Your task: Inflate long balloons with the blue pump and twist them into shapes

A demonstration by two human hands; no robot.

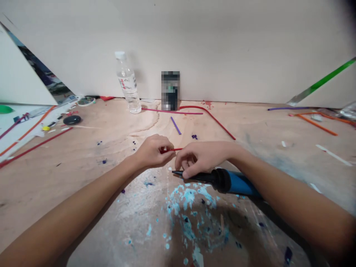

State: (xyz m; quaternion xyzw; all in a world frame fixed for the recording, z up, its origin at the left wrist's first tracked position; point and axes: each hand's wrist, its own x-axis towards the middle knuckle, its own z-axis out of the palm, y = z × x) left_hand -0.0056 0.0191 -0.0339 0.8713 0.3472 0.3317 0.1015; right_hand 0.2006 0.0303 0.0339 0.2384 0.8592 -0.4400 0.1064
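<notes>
My left hand is closed, its thumb and fingertips pinching a thin red uninflated long balloon. From there the red balloon runs right and disappears behind my right hand. The right fingers are curled in, and what they grip is hidden. Under that hand lies a balloon hand pump with a blue barrel and a black tapered nozzle pointing left. My right thumb overlaps the nozzle; whether it touches it I cannot tell. Part of the barrel is covered by my right forearm.
Behind my hands stand a water bottle and a blurred-out upright rectangle. Loose balloons lie about: a short purple one, a bent red one, an orange one. A black oval object sits left. Blue paint stains mark the wooden tabletop.
</notes>
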